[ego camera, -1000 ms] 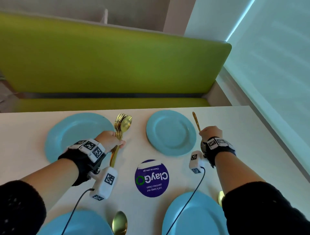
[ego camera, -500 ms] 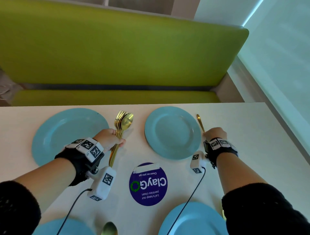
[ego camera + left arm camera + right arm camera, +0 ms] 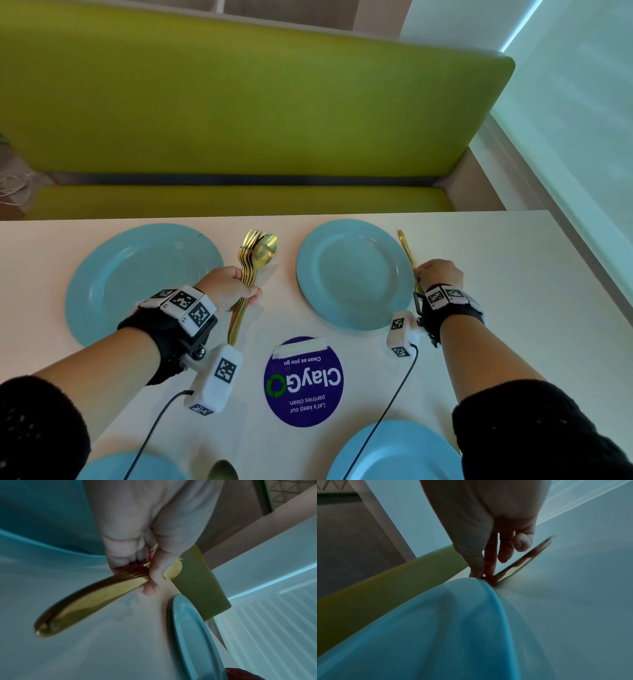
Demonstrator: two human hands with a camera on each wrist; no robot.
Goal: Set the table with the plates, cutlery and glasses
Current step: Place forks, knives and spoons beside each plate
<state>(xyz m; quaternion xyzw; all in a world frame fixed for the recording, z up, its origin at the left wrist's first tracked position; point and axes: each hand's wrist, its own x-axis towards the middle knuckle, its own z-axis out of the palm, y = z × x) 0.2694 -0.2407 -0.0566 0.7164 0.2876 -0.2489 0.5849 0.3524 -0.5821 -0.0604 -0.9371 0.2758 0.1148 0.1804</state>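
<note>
A bundle of gold cutlery (image 3: 251,274), forks with a spoon on top, is gripped by the left hand (image 3: 227,289) between the two far blue plates, its fingers (image 3: 120,555) curled round the handles. A single gold piece (image 3: 407,251), probably a knife, is pinched by the right hand (image 3: 440,274) just beside the right rim of the far right plate (image 3: 352,274), low against the white desk (image 3: 513,308). The far left plate (image 3: 137,274) lies beside the left hand, and two nearer plates are seen at the bottom edge.
</note>
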